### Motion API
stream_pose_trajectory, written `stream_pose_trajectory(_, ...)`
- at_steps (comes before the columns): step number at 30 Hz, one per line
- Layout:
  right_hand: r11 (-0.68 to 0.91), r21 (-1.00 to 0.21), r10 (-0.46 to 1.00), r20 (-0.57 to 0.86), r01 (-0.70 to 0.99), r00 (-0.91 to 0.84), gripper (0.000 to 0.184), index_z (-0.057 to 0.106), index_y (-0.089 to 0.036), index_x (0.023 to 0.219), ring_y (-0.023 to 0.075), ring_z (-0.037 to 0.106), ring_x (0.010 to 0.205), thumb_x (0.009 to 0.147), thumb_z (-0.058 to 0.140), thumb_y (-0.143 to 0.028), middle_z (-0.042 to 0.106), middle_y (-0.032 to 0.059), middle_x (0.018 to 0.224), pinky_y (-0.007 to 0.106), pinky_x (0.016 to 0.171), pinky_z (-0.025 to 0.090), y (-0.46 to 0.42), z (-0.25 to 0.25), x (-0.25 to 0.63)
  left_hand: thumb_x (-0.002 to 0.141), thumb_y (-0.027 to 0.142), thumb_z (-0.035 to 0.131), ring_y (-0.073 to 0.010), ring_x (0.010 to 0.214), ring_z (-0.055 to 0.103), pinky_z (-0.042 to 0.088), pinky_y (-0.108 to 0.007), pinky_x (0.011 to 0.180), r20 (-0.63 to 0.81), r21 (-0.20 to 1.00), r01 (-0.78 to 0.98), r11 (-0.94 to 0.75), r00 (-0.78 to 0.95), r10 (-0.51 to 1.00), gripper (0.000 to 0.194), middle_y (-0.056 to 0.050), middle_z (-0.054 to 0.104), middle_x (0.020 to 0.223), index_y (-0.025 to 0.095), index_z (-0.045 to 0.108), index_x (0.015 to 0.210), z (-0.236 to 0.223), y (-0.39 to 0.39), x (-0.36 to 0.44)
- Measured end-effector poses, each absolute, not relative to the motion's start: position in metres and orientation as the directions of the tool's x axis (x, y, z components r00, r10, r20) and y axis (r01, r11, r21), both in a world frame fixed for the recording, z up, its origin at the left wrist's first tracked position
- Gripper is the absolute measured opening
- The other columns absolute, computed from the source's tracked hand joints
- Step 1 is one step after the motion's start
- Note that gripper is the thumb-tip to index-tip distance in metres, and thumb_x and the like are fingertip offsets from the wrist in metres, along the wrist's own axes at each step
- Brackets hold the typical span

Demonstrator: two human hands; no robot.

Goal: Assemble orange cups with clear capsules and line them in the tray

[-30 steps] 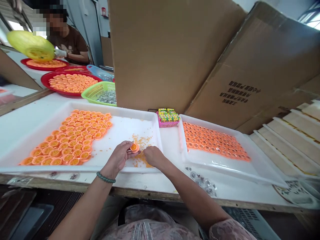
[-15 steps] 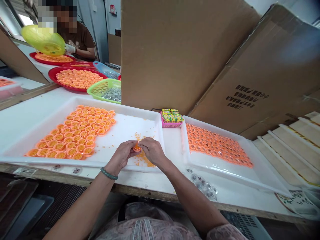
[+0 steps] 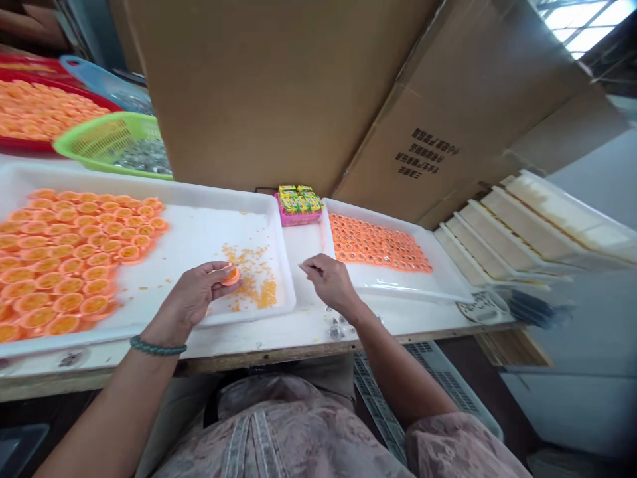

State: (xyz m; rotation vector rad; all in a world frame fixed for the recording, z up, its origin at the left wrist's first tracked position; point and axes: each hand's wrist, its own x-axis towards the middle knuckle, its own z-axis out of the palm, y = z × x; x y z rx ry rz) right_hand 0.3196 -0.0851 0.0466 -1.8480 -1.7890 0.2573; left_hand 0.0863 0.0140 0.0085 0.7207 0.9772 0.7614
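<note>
Between the thumb and fingers of my left hand (image 3: 196,292) is a small round orange plastic cup (image 3: 230,276), held above the left white tray (image 3: 199,229). My right hand (image 3: 331,284) is closed in a pinch between the two trays. A tiny pale tip shows at its fingers, too small to name. Just below that hand, several small clear plastic pieces (image 3: 339,328) lie on the table. Many orange cups with yellow-orange insides (image 3: 67,282) fill the left part of the left tray. Loose yellow-orange bits (image 3: 256,282) are scattered at its right end.
A second white tray (image 3: 398,284) on the right holds rows of orange cups. Between the trays stands a pink basket (image 3: 301,219) of yellow-green packets. Tall cardboard (image 3: 279,86) walls the back. A green basket (image 3: 94,136) and a red tray (image 3: 107,101) are back left; stacked white trays (image 3: 492,232) lean right.
My right hand has parted from the orange cup and moved right, out past the left tray's edge. My left hand still holds the cup. The view has swung to the right.
</note>
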Motion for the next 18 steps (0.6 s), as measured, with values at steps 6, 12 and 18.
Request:
stream_pose_trajectory(6,-0.237,-0.128,0.968,-0.119,0.963,0.223,0.018,0.067,-0.017,0.079,0.0169,0.061,0.077,0.084,0.05,-0.018,0.068,0.0059,0.08,0.024,0.068,0.038,-0.154,0.017,0.374,0.064,0.016,0.071,-0.0165,0.065,0.067,0.057,-0.023,0.062,-0.465,0.822,-0.188,0.537,0.323,0.825,0.014,-0.005,0.068,0.07,0.013,0.064,0.076,0.009,0.014,0.088)
stream_pose_trajectory(12,-0.218,-0.133,0.963,-0.191,0.967,0.191,0.022,0.067,-0.019,0.097,0.0184,0.059,0.095,0.082,0.052,-0.014,0.067,0.0073,0.096,0.025,0.081,0.04,-0.164,-0.014,0.373,0.065,0.015,0.068,-0.0162,0.067,0.067,0.057,-0.021,0.062,-0.433,0.849,-0.189,0.494,0.287,0.854,0.007,-0.003,0.069,0.069,0.017,0.066,0.071,0.012,0.01,0.09)
stream_pose_trajectory(18,-0.235,-0.159,0.965,-0.159,0.959,0.21,0.024,0.068,-0.018,0.088,0.0166,0.061,0.088,0.084,0.045,-0.01,0.066,0.0077,0.09,0.023,0.077,0.041,-0.157,-0.02,0.369,0.063,0.018,0.072,-0.0161,0.066,0.067,0.057,-0.021,0.063,-0.423,0.857,-0.179,0.484,0.292,0.858,0.013,-0.004,0.07,0.07,0.015,0.066,0.073,0.008,0.012,0.088)
